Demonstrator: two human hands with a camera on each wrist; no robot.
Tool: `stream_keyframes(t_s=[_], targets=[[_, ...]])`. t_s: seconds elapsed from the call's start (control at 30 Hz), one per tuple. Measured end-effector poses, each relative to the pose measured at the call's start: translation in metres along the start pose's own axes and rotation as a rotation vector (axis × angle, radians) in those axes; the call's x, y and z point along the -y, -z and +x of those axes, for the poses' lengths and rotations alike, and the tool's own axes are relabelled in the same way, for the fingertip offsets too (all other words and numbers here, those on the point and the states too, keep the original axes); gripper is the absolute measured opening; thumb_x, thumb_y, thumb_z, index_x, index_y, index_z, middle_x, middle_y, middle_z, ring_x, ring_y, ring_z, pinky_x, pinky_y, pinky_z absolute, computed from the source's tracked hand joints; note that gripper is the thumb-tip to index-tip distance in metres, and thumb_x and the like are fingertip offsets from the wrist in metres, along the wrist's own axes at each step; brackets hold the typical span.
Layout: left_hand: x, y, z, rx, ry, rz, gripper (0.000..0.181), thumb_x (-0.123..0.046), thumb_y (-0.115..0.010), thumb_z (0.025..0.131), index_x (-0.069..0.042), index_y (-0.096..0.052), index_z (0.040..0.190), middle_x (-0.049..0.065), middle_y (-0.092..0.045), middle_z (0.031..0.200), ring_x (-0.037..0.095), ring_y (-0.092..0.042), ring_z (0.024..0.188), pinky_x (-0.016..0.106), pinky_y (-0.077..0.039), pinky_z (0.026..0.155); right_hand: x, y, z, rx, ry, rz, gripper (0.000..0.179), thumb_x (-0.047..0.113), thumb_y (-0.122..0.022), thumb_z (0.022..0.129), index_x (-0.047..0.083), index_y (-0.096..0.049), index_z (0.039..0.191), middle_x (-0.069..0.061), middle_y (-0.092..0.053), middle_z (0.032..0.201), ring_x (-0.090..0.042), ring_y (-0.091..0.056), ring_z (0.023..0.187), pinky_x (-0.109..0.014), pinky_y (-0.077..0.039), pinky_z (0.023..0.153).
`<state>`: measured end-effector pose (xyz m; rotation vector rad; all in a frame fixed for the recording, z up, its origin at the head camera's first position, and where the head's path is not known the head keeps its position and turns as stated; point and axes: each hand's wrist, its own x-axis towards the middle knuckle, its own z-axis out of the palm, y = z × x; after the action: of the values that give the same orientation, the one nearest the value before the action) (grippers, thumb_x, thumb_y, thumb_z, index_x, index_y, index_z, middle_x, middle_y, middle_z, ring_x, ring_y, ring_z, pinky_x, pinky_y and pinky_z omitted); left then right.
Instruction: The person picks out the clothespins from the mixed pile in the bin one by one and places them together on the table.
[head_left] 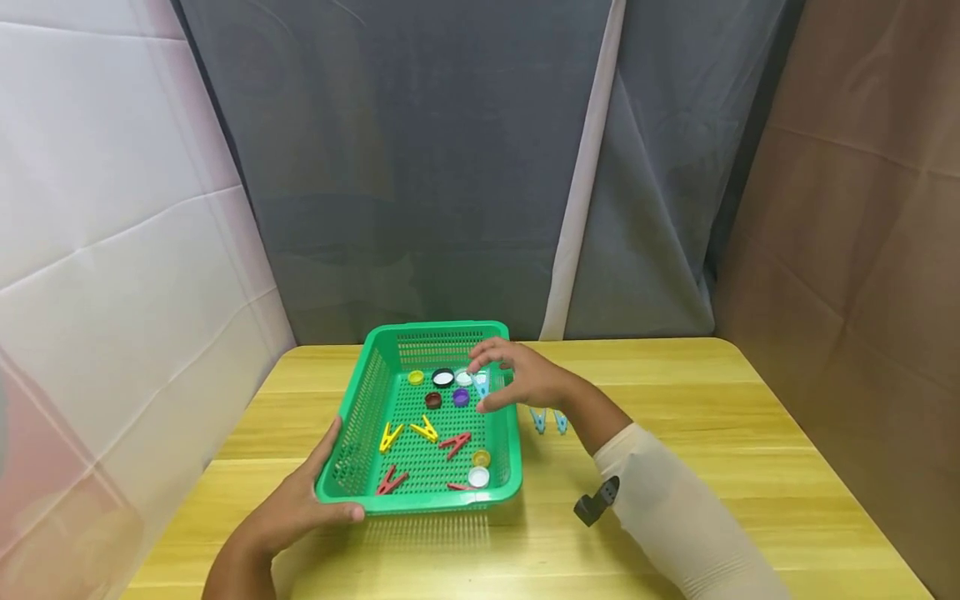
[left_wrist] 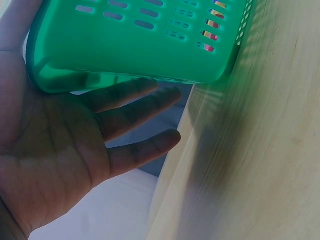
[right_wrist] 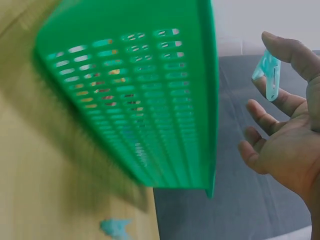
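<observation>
A bare left hand (left_wrist: 55, 145) shows its pale-lit palm, three fingers extended and spread apart, the thumb running up beside a glossy green plastic basket (left_wrist: 125, 55) with rows of rounded slots. The upper fingers lie against the basket's lower edge. Red and yellow pieces (left_wrist: 210, 35) show through some slots. Right of it is a light wood-grain table (left_wrist: 270, 125); white material (left_wrist: 100, 207) lies below the hand.

Head view from above, facing forward and down, wrist views close, tilted, sharing green basket (head_left: 420, 502)
</observation>
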<state>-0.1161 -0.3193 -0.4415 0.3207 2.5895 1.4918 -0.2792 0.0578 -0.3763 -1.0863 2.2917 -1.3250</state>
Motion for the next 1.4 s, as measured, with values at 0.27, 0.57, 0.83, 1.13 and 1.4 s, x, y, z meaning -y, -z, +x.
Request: stream_keyframes(t_s=[0.27,0.57,0.83,1.13,1.4], targets=[[0.002,0.002,-0.001,0.000,-0.011,0.020,0.137,-0.022,-0.094,0.087,-0.018,0.009,0.177,0.032,-0.005,0.181,0.057,-0.025,0.159,0.042,-0.046,0.115,-0.019,-0.002,-0.036,-0.112,0.000,-0.013,0.047,0.021,-0.090,0.088,0.013,-0.073,0.131,-0.008,-0.043,0.170,-0.040,-0.027,0.165,-0.072,-0.029,0.127],[0.003,0.001,0.000,0.006,-0.010,0.017,0.138,-0.022,-0.094,0.087,-0.019,0.010,0.176,0.033,-0.007,0.180,0.055,-0.030,0.157,0.024,-0.046,0.106,-0.042,-0.002,-0.066,-0.179,0.006,0.011,0.049,0.013,-0.092,0.087,0.009,-0.073,0.132,-0.013,-0.042,0.171,-0.045,-0.026,0.163,-0.080,-0.024,0.124],[0.004,0.001,-0.001,0.002,-0.011,0.025,0.137,-0.022,-0.094,0.086,-0.019,0.009,0.177,0.032,-0.008,0.181,0.056,-0.029,0.157,0.016,-0.043,0.102,-0.059,-0.004,-0.088,-0.201,-0.013,0.036,0.045,0.015,-0.091,0.087,0.015,-0.073,0.129,-0.015,-0.042,0.170,-0.049,-0.026,0.161,-0.081,-0.027,0.122],[0.004,0.001,0.000,0.005,0.000,0.035,0.138,-0.022,-0.094,0.086,-0.015,0.010,0.176,0.033,-0.007,0.180,0.057,-0.027,0.158,0.046,-0.047,0.115,-0.075,-0.013,-0.097,-0.173,-0.085,0.028,0.052,0.015,-0.091,0.090,0.003,-0.070,0.135,-0.018,-0.042,0.169,-0.052,-0.025,0.160,-0.083,-0.025,0.121],[0.003,0.001,0.000,0.004,0.000,0.026,0.138,-0.020,-0.094,0.086,-0.020,0.010,0.177,0.032,-0.006,0.181,0.057,-0.026,0.158,0.033,-0.046,0.112,-0.090,-0.020,-0.099,-0.150,-0.129,-0.043,0.059,0.023,-0.091,0.091,0.005,-0.068,0.142,-0.024,-0.035,0.172,-0.054,-0.015,0.162,-0.084,-0.025,0.120]])
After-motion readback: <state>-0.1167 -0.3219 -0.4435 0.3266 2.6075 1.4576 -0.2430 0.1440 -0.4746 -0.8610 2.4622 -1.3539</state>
